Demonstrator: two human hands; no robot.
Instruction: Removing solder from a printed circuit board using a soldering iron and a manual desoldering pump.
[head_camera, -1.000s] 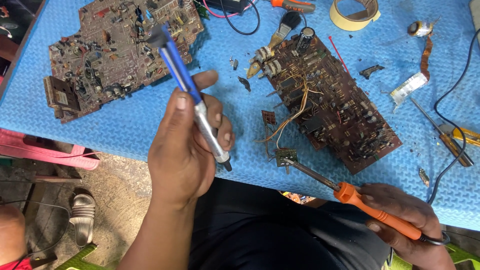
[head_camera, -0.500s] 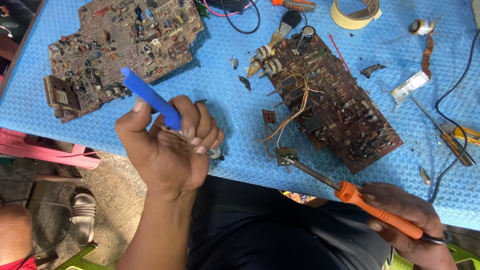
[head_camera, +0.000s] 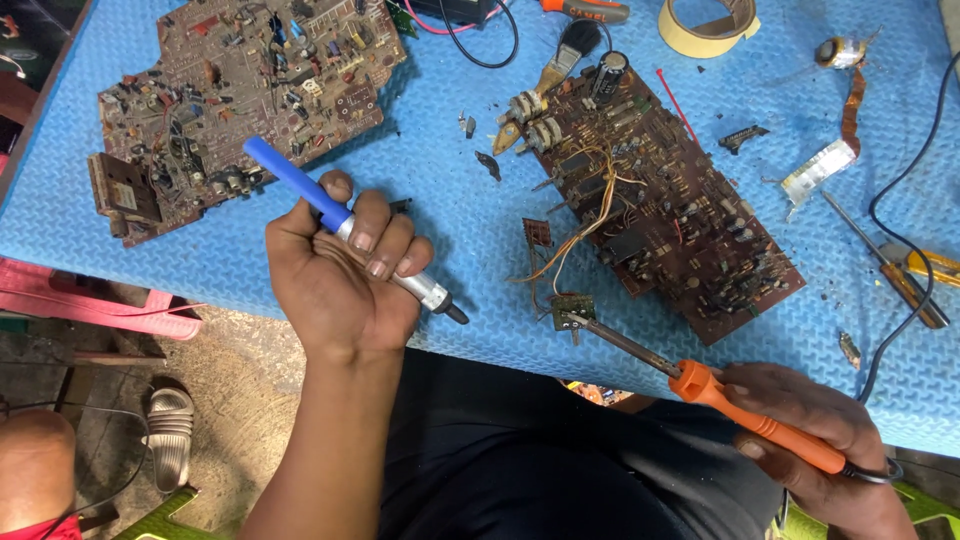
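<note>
My left hand (head_camera: 335, 275) grips a desoldering pump (head_camera: 300, 185) with a blue plunger and a silver barrel, its black tip (head_camera: 452, 312) pointing right and down over the blue mat (head_camera: 450, 200). My right hand (head_camera: 815, 440) holds an orange-handled soldering iron (head_camera: 760, 425) at the table's near edge. The iron's metal tip rests at a small green circuit piece (head_camera: 573, 310), which hangs by thin wires from a large brown circuit board (head_camera: 660, 215). The pump tip is a short way left of that piece.
A second brown circuit board (head_camera: 230, 100) lies at the far left. A tape roll (head_camera: 710, 25), a brush (head_camera: 560, 70), a screwdriver (head_camera: 885, 265), black cables (head_camera: 900, 200) and small loose parts lie on the mat. A sandal (head_camera: 170, 430) is on the floor, lower left.
My left hand has turned the pump from upright to slanted, brought it lower and to the right, and closed its fingers around the barrel. The right hand and iron have stayed in place.
</note>
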